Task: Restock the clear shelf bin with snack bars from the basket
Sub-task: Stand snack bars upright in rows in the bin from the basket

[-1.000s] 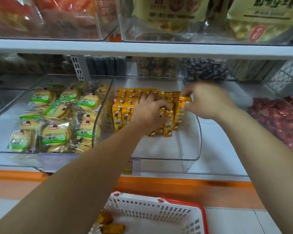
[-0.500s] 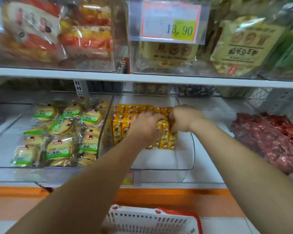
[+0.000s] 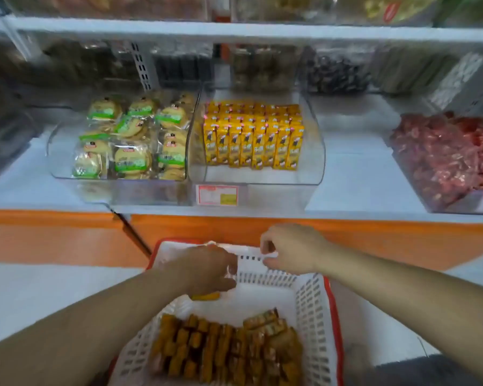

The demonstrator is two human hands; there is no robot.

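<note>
The clear shelf bin (image 3: 319,151) stands mid-shelf with rows of yellow snack bars (image 3: 251,140) upright at its back; its front part is bare. Below it sits the white basket (image 3: 310,302) with a red rim, holding several orange-yellow bars (image 3: 226,349) packed along its near side. My left hand (image 3: 209,270) hovers inside the basket's far end, fingers loosely bent, just above a single loose yellow bar (image 3: 205,296) that it partly hides. My right hand (image 3: 290,247) is over the basket's far rim, its fingers loosely curled, and I see nothing in it.
A clear bin of green-labelled round cakes (image 3: 131,140) stands left of the snack bin. Red-wrapped snacks (image 3: 446,160) fill a bin at the right. An upper shelf edge (image 3: 234,30) overhangs. A price tag (image 3: 217,195) hangs below the bin, above the orange base (image 3: 53,238).
Both hands have left the snack bars in the shelf bin and come down to the basket. The view has tilted down, so the basket's contents now show.
</note>
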